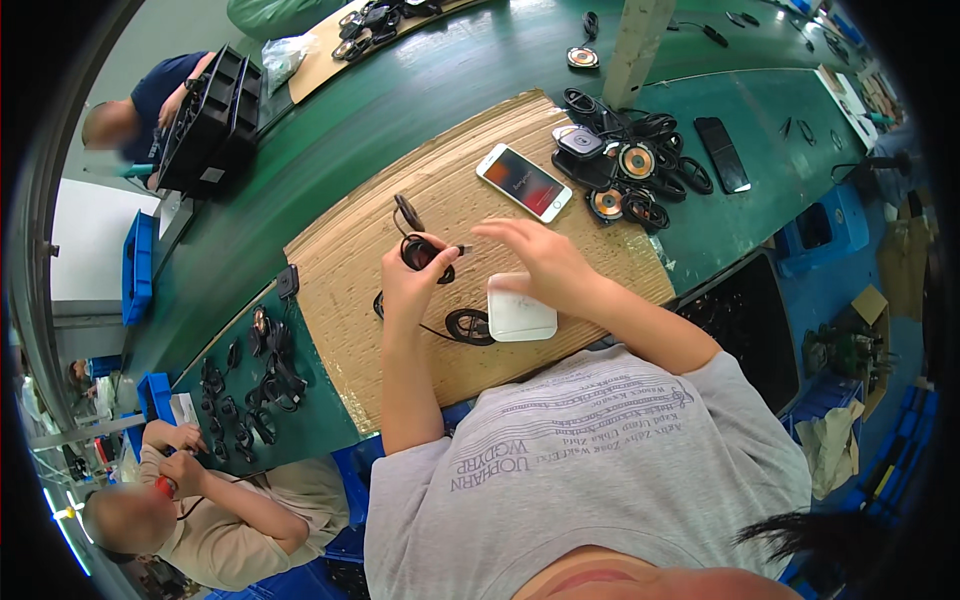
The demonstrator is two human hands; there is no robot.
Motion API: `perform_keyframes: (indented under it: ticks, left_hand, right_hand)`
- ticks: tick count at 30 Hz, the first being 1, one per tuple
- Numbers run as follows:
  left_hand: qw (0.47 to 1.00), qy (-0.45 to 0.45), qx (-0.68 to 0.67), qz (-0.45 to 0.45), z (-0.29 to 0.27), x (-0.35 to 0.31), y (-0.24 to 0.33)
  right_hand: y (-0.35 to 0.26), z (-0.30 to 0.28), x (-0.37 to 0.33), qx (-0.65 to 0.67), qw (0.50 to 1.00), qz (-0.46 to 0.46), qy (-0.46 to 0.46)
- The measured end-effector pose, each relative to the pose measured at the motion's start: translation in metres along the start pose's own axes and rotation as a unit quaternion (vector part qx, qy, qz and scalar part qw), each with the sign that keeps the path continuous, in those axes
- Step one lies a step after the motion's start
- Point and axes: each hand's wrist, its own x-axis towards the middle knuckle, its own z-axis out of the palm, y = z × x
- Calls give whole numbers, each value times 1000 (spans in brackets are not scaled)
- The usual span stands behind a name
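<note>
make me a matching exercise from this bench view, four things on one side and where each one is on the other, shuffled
Things:
1. coiled black cable
2. white smartphone
3. white square box
4. dark phone

Places:
A. lying on the bare green table top, right of the cardboard
B. held in the grip of the left hand
C. on the cardboard sheet, under the right hand
D. face up, screen lit, at the far part of the cardboard

Pairs: 1-B, 2-D, 3-C, 4-A
</note>
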Motion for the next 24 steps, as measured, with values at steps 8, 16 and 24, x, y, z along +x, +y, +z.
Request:
perform_keyframes:
  ticks: [8,16,24]
  left_hand:
    - [996,-70,37,-46,9,6,5]
    - [987,-140,57,-45,7,9,-5]
    - [990,-133,-12,-52,16,7,-4]
  right_hand:
    - [8,0,-61,-59,995,-8,-86]
    - [7,17,-68,-22,1000,-5,7]
    - [7,17,-69,-20,998,-21,62]
